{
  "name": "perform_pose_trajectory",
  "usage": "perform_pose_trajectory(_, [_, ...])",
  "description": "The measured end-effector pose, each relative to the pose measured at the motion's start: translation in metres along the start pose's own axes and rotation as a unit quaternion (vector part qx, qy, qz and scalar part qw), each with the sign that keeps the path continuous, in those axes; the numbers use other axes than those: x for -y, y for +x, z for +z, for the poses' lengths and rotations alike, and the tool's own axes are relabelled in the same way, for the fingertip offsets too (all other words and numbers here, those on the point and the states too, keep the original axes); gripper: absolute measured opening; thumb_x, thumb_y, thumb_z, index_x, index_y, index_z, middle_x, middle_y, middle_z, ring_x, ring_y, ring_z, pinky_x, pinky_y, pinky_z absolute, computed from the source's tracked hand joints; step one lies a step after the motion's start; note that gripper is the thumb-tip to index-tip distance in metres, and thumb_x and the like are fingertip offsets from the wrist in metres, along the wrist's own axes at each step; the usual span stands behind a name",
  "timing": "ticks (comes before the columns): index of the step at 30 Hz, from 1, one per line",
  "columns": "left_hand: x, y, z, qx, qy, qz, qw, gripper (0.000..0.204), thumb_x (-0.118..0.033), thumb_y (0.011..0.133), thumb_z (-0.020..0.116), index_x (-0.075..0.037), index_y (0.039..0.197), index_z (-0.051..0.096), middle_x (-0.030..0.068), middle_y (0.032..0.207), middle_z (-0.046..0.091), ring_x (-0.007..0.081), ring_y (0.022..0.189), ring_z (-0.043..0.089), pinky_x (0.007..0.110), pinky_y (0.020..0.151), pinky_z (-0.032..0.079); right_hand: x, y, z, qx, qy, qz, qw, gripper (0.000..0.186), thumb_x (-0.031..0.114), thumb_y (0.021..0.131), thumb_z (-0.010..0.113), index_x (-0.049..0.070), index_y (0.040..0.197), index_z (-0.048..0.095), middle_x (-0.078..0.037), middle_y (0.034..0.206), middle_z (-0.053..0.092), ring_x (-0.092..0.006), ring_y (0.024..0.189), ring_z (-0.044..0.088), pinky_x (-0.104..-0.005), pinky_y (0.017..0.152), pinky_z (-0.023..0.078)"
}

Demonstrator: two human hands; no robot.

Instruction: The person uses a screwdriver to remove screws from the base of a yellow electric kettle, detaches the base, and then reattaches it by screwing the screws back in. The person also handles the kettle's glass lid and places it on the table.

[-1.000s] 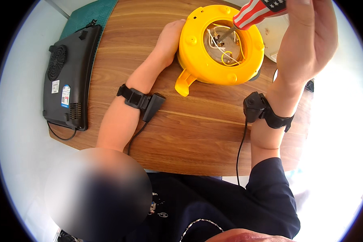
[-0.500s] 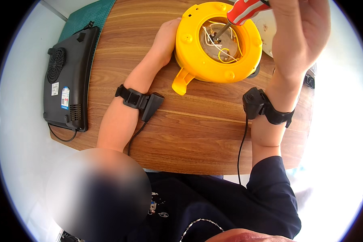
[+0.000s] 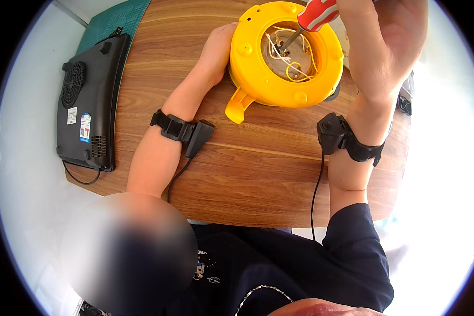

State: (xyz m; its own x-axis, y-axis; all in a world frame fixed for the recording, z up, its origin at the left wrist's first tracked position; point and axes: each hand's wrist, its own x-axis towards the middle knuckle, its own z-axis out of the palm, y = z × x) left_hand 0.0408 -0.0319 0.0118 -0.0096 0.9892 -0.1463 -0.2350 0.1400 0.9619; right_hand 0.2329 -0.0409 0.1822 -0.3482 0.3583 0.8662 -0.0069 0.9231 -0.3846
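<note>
A round yellow plastic appliance housing (image 3: pixel 266 92) with a front tab stands at the back of the table, its round opening showing a metal base with white and yellow wires. My right hand (image 3: pixel 380 50) is closed on the striped red-and-white handle of a screwdriver (image 3: pixel 316 15), whose shaft slants down into the opening among the wires. My left hand (image 3: pixel 216 52) rests against the left side of the housing, holding it, with its fingertips partly hidden behind the rim.
Along the wooden table's (image 3: pixel 247 174) left lies an upturned black appliance (image 3: pixel 89 126) with a vent and cord, partly over a green mat (image 3: pixel 108 16). A pale plate-like object (image 3: pixel 341 37) is behind my right hand, with small black items (image 3: pixel 404 105) at the right edge.
The housing and my left hand have shifted slightly left and toward the top. My right hand and screwdriver handle have also moved a little left and upward in the picture.
</note>
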Motion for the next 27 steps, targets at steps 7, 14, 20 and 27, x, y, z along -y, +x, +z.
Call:
perform_pose_trajectory(7, [-0.004,-0.003,0.004,-0.008,0.012,0.001,1.0,0.03,-0.026,0.104,0.05,-0.004,0.113,0.069,0.0033,0.1,0.07,0.0127,0.089,0.063,0.029,0.081,0.049,-0.033,-0.003,-0.003,-0.02,-0.041,-0.07,0.997,0.047,0.017,0.095,0.072,-0.002,0.134,0.054,-0.004,0.097,0.064,-0.009,0.086,0.062,-0.0216,0.076,0.051])
perform_pose_trajectory(14, [-0.005,-0.003,0.005,-0.005,0.002,-0.001,1.0,0.031,-0.026,0.103,0.049,-0.004,0.11,0.069,0.003,0.099,0.07,0.0122,0.087,0.063,0.029,0.08,0.049,-0.007,0.006,-0.017,0.058,-0.038,-0.103,0.992,0.052,0.031,0.096,0.074,-0.001,0.134,0.056,-0.009,0.105,0.067,-0.0107,0.089,0.066,-0.0234,0.077,0.055])
perform_pose_trajectory(20, [-0.004,-0.002,0.005,-0.003,0.005,0.008,1.0,0.031,-0.027,0.103,0.05,-0.003,0.109,0.069,0.003,0.098,0.07,0.0119,0.087,0.063,0.029,0.079,0.049,0.019,0.007,0.014,-0.007,-0.067,-0.033,0.997,0.053,0.033,0.097,0.073,0.0,0.134,0.056,-0.009,0.105,0.067,-0.0106,0.085,0.066,-0.0226,0.075,0.055])
perform_pose_trajectory(27, [-0.002,-0.002,0.002,-0.007,0.007,-0.003,1.0,0.031,-0.027,0.103,0.05,-0.004,0.108,0.07,0.0028,0.098,0.07,0.0115,0.087,0.063,0.029,0.078,0.049,0.015,0.006,0.026,-0.094,-0.177,0.014,0.98,0.05,0.031,0.098,0.071,0.0,0.134,0.056,-0.006,0.099,0.066,-0.0088,0.077,0.064,-0.0218,0.072,0.054])
